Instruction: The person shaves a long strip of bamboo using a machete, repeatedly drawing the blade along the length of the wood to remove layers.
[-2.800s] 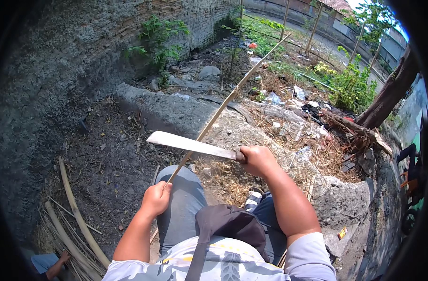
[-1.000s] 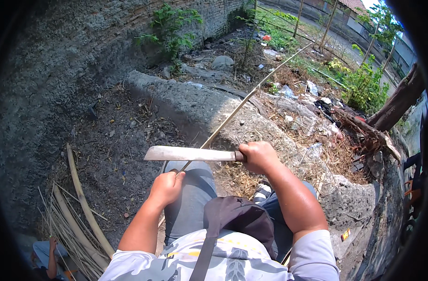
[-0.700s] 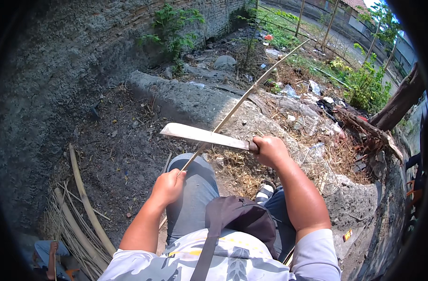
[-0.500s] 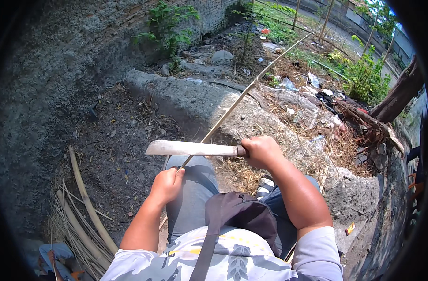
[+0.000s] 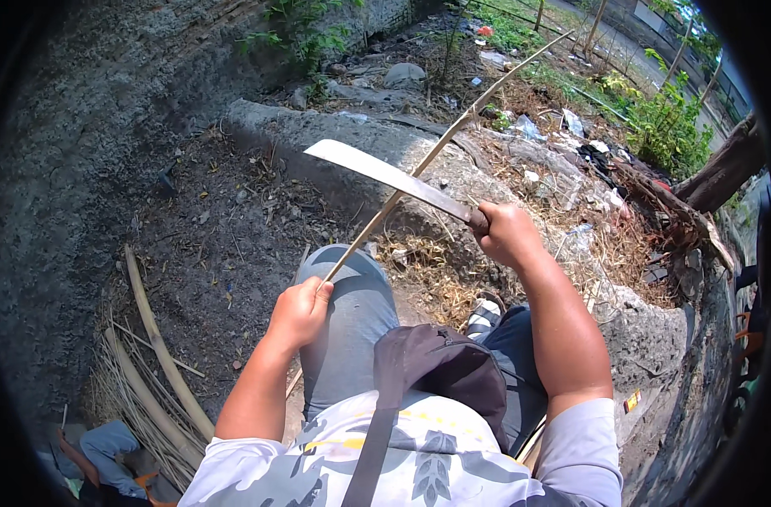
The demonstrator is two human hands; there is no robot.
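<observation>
My left hand (image 5: 299, 314) is closed around the lower part of a long, thin bamboo strip (image 5: 446, 138) beside my left knee. The strip slants up and away to the far right, and its lower end comes out below my hand. In my right hand (image 5: 510, 235) is the dark handle of a machete (image 5: 377, 171). Its broad pale blade points to the far left and lies across the strip, well beyond my left hand. Whether the edge touches the strip, I cannot tell.
Cut bamboo pieces and a heap of thin strips (image 5: 136, 397) lie at the left. A rough wall (image 5: 90, 169) rises on that side. Ahead are a concrete slab (image 5: 318, 144), litter and dry grass. A tree trunk (image 5: 723, 173) stands at right. Another person's leg (image 5: 107, 448) shows at lower left.
The machete has moved away from me along the strip, its blade now tilted with the tip farther off. My right arm has stretched forward; my left hand keeps hold of the strip.
</observation>
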